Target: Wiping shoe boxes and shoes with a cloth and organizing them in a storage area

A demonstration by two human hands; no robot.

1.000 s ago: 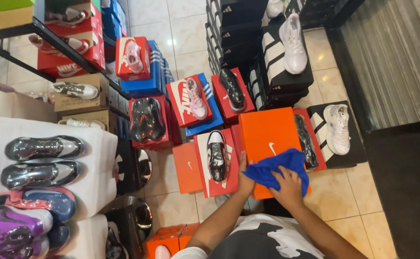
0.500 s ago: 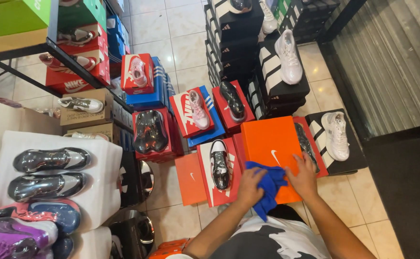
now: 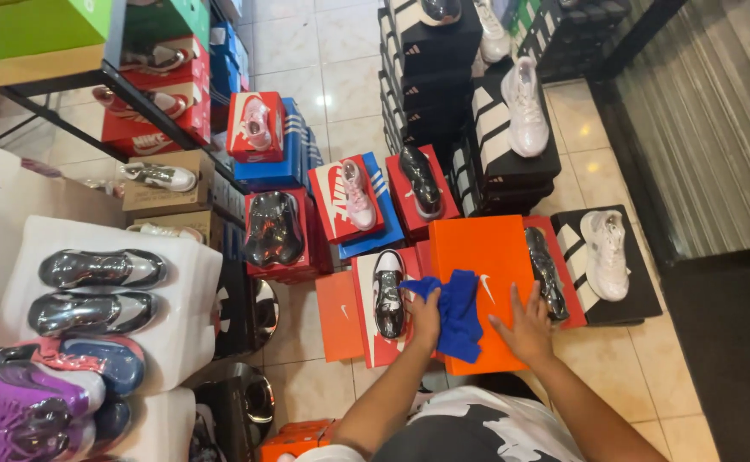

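Note:
My left hand (image 3: pixel 423 315) grips a crumpled blue cloth (image 3: pixel 457 313) and presses it on the lid of an orange shoe box (image 3: pixel 477 248) in front of me. My right hand (image 3: pixel 524 325) lies flat, fingers spread, on the same lid near its right edge. Just left of the box a black-and-white shoe (image 3: pixel 388 292) rests on a red-and-white box. A dark wrapped shoe (image 3: pixel 546 272) lies on a red box along the orange box's right side.
Stacks of shoe boxes with display shoes on top cover the tiled floor: red and blue boxes (image 3: pixel 353 201) ahead, black striped boxes (image 3: pixel 512 141) with white shoes at right. A white stand (image 3: pixel 178 299) with wrapped shoes is at left, and a metal rack (image 3: pixel 127 85) holds more boxes.
The cloth has slid left across the orange lid with my left hand. My right hand has come off the cloth and lies flat on the lid's right side.

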